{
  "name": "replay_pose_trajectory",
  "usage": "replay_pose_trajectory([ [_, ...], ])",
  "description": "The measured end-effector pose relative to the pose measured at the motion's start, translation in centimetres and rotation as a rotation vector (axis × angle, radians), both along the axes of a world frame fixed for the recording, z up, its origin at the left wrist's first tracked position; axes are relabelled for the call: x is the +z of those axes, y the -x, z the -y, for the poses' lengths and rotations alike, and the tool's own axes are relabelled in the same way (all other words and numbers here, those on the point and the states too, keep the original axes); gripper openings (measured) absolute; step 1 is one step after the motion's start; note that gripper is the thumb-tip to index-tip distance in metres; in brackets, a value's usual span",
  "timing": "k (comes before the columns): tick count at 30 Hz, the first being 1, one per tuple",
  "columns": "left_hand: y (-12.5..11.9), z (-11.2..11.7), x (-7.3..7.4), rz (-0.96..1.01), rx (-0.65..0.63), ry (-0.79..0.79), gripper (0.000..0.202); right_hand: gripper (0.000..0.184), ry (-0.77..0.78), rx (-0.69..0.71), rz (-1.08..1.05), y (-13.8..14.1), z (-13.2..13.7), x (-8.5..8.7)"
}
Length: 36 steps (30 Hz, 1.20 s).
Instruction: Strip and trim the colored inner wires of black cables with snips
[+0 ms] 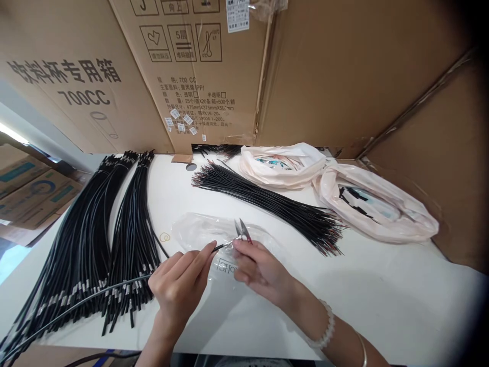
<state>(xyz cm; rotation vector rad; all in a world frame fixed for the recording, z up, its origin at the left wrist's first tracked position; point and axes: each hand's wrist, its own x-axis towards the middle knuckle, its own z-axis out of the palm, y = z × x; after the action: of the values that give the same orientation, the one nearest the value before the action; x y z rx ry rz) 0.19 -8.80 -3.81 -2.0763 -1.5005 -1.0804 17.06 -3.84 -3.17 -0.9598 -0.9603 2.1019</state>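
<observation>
My left hand (179,280) is closed around a black cable (219,247) near its end, with the tip pointing right toward my other hand. The rest of that cable runs back to the lower left, across the bundles there. In my right hand (263,267) is a pair of small snips (245,233) with red on the handle. Their blades point up and stand apart. The fingertips of this hand meet the pale, stripped-looking end of the cable; the exact contact is too small to make out. Beneath both hands lies a clear plastic bag (194,229) with printed lettering.
Two bundles of black cables, one wide (76,229) and one narrower (132,214), lie at the left. Another cable bundle (267,199) stretches across the middle. Two pale bags (248,171) (408,221) with small parts sit at the back right. Cardboard boxes (324,76) wall the table's rear.
</observation>
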Motion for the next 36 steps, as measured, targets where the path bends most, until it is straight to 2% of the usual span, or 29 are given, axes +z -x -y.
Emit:
replay_pose_trajectory([
  [1, -0.1, 0.0, 0.0, -0.004, 0.006, -0.002, 0.027, 0.043, -0.021, 0.006, 0.021, -0.2, 0.3, 0.0],
  [2, -0.1, 0.0, 0.1, 0.003, 0.011, -0.004, 0.026, 0.042, -0.110, -0.027, 0.087, -0.5, 0.7, 0.0],
  [3, -0.1, 0.0, 0.1, 0.015, 0.014, -0.004, 0.025, 0.038, -0.266, -0.101, 0.185, -0.9, 1.0, 0.1],
  [6, 0.2, 0.0, 0.0, 0.033, 0.004, 0.012, 0.025, 0.009, -0.956, -0.348, 0.513, -2.3, 1.0, 0.4],
  [7, 0.3, 0.0, 0.0, 0.031, -0.005, 0.026, 0.025, 0.007, -1.192, -0.365, 0.575, -2.8, 0.8, 0.5],
  [9, 0.5, 0.0, -0.1, 0.034, -0.028, 0.052, 0.024, 0.022, -1.556, -0.362, 0.640, -3.5, -0.1, 0.7],
  [11, 0.5, -0.1, -0.2, 0.045, -0.039, 0.071, 0.022, 0.026, -1.745, -0.356, 0.684, -3.8, -1.1, 0.7],
  [13, 0.4, -0.3, -0.1, 0.064, -0.039, 0.074, 0.018, 0.025, -1.834, -0.356, 0.704, -3.7, -1.8, 0.7],
  [17, 0.3, -0.4, 0.0, 0.092, -0.051, 0.080, 0.014, 0.022, -1.935, -0.351, 0.691, -3.4, -2.4, 0.6],
  [24, 0.6, -0.7, -0.1, 0.049, -0.054, 0.079, 0.014, 0.023, -1.888, -0.216, 0.605, -3.2, -2.9, 1.2],
  [27, 0.6, -0.9, -0.1, 0.018, -0.049, 0.065, 0.013, 0.020, -1.770, -0.129, 0.565, -3.2, -3.0, 1.4],
  [30, 0.5, -0.8, -0.1, -0.022, -0.043, 0.048, 0.012, 0.027, -1.585, -0.032, 0.563, -3.2, -3.1, 1.7],
  [33, 0.5, -0.7, -0.2, -0.073, -0.066, 0.022, 0.011, 0.032, -1.354, 0.071, 0.622, -3.0, -3.4, 2.4],
  [36, 0.4, -0.6, -0.1, -0.124, -0.095, -0.007, 0.017, 0.028, -1.198, 0.157, 0.712, -2.5, -4.1, 3.1],
])
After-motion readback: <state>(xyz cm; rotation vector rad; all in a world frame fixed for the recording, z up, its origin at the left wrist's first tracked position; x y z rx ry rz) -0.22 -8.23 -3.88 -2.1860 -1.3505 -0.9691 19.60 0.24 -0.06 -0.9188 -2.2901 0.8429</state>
